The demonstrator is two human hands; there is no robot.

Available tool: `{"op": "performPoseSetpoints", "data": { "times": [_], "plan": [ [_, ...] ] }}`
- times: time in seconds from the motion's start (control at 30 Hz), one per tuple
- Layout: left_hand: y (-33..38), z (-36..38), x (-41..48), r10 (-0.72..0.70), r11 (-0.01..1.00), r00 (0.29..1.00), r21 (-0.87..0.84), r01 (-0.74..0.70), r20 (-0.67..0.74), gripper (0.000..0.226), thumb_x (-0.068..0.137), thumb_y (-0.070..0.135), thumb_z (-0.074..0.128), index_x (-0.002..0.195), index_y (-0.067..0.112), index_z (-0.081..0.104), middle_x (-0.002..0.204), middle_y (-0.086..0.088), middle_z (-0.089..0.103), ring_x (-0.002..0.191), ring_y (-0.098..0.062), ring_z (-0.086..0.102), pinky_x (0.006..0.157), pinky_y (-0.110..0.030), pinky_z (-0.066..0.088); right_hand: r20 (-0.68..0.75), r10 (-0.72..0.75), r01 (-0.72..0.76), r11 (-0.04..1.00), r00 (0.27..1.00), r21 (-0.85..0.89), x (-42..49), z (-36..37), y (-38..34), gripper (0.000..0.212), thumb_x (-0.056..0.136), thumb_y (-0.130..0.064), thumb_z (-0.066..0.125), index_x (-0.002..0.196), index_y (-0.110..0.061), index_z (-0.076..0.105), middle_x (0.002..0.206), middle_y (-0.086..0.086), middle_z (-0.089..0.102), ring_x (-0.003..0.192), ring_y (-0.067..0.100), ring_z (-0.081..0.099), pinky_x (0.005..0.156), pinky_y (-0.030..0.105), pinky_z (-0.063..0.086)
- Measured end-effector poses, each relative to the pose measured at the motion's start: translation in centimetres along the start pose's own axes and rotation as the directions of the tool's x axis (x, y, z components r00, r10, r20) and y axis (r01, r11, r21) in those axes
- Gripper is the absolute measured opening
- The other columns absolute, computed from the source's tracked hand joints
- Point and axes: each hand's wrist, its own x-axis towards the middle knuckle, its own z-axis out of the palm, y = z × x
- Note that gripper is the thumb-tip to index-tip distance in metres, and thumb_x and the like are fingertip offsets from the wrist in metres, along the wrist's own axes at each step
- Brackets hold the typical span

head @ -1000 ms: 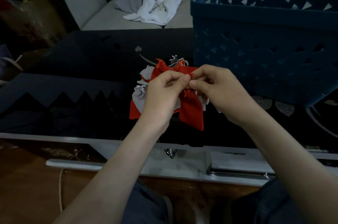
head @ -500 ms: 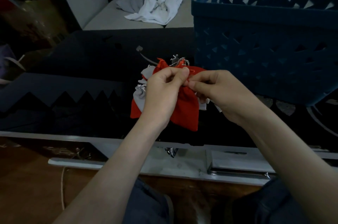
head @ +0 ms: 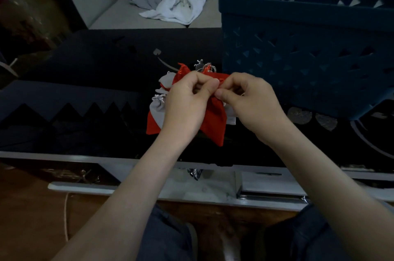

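Still pinching at the neck of the red drawstring pouch (head: 215,124), left hand (head: 187,102) and right hand (head: 253,102) thumb to thumb, fingers curled in tight on the gathered top. Compared with a second back: raised a touch, drawn a shade closer together, with the pouch's lower corner hanging a little higher over the bench (head: 96,64). Otherwise the same grip, same spot. Reads as fiddling with the cord at the mouth, likely pulling it shut or tying it off; no telling which, with the cord itself hidden behind the thumbs. Not finished yet, judging by both pinches kept on. As for position: hanging straight down from the fingertips, dangling between and below the two hands, partly covered by the left one, seemingly clear of the bench top. Right underneath and to the left, lying on the dark bench: a small heap of more pouches, a grey pouch (head: 156,111) over a second red pouch (head: 152,126), with silver cord ends (head: 199,66) poking out beyond the knuckles. Off to the right, near the right hand but not touching: the blue plastic basket (head: 309,58), a likely drop-off once the pouch is closed, though only a guess. Further back, on the sofa (head: 119,15), a crumpled white cloth (head: 181,2), well apart from the work.
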Motion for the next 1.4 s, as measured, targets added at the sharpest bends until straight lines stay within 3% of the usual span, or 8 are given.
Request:
{"op": "performPoseSetpoints", "data": {
  "times": [0.17,0.43,0.53,0.7,0.87,1.07,1.17,1.4],
  "plan": [
    [0.2,0.1,-0.4,0.154,0.974,0.988,0.176,-0.145,-0.035,0.010,0.092,0.016,0.060,0.089,0.014,0.070,0.073,0.019,0.060,0.073,0.007,0.059,0.069,-0.009,0.043,-0.016,-0.015,0.014,0.997,1.000,-0.076,0.2,0.0,0.1,0.014,0.085,-0.016,0.066,0.073,-0.018,0.060,0.079,-0.003,0.057,0.067,0.000,0.047,0.063,0.005,0.035],
    [0.3,-0.3,-0.3,0.320,0.907,0.946,0.307,-0.288,-0.058,0.012,0.090,0.019,0.061,0.091,0.018,0.073,0.071,0.028,0.057,0.073,-0.007,0.058,0.071,-0.026,0.047,0.070,0.064,-0.069,0.995,0.995,0.071,0.5,-0.8,-0.2,0.024,0.085,-0.016,0.067,0.064,-0.024,0.058,0.053,-0.014,0.051,0.050,-0.005,0.044,0.053,0.009,0.037],
    [0.2,-0.4,-0.3,0.290,0.931,0.956,0.240,-0.274,-0.034,0.012,0.091,0.021,0.061,0.091,0.022,0.072,0.077,0.036,0.057,0.066,-0.007,0.056,0.063,-0.030,0.046,0.157,0.099,-0.125,0.979,0.983,0.161,0.4,-1.5,-0.4,0.023,0.087,-0.015,0.065,0.065,-0.021,0.060,0.054,-0.012,0.051,0.051,-0.001,0.045,0.054,0.013,0.038],
    [0.6,-0.9,-0.4,0.168,0.985,0.983,-0.059,-0.164,0.074,0.013,0.090,0.011,0.061,0.088,0.019,0.071,0.077,0.013,0.069,0.080,-0.007,0.065,0.074,-0.028,0.052,0.399,0.131,-0.320,0.830,0.908,0.457,0.5,-2.3,-0.1,0.018,0.076,-0.015,0.064,0.059,-0.019,0.063,0.062,-0.004,0.062,0.062,0.010,0.053,0.066,0.025,0.039],
    [1.0,-1.4,-0.4,0.208,0.971,0.963,-0.151,-0.184,0.170,0.017,0.088,0.004,0.061,0.083,0.018,0.068,0.077,0.015,0.070,0.080,-0.001,0.065,0.073,-0.018,0.050,0.478,0.111,-0.397,0.731,0.871,0.555,0.3,-2.4,0.5,0.016,0.072,-0.017,0.065,0.056,-0.019,0.069,0.062,-0.003,0.064,0.060,0.009,0.055,0.068,0.027,0.037],
    [0.9,-1.9,-0.2,0.362,0.925,0.917,0.055,-0.375,0.168,0.017,0.083,0.015,0.065,0.084,0.033,0.066,0.080,0.030,0.064,0.083,-0.004,0.062,0.079,-0.016,0.048,0.472,0.126,-0.402,0.733,0.873,0.549,0.4,-2.0,0.9,0.014,0.074,-0.017,0.062,0.064,-0.016,0.072,0.074,0.007,0.059,0.075,0.021,0.048,0.080,0.035,0.034],
    [0.6,-2.1,0.0,0.420,0.888,0.893,0.131,-0.441,0.162,0.008,0.082,0.020,0.066,0.088,0.026,0.068,0.079,0.032,0.060,0.081,-0.009,0.059,0.077,-0.017,0.047,0.465,0.121,-0.393,0.739,0.877,0.547,0.4,-1.8,0.7,0.015,0.074,-0.018,0.060,0.063,-0.017,0.070,0.072,0.005,0.056,0.067,0.015,0.048,0.070,0.028,0.037],
    [0.0,-2.1,0.6,0.591,0.679,0.780,0.395,-0.619,0.205,0.019,0.085,0.016,0.060,0.075,0.005,0.070,0.068,-0.003,0.064,0.074,-0.009,0.048,0.079,-0.014,0.036,0.437,0.117,-0.355,0.780,0.892,0.515,0.2,-1.7,0.7,0.013,0.077,-0.021,0.060,0.069,-0.011,0.062,0.061,-0.003,0.054,0.053,0.004,0.045,0.051,0.015,0.038]
  ]
}}
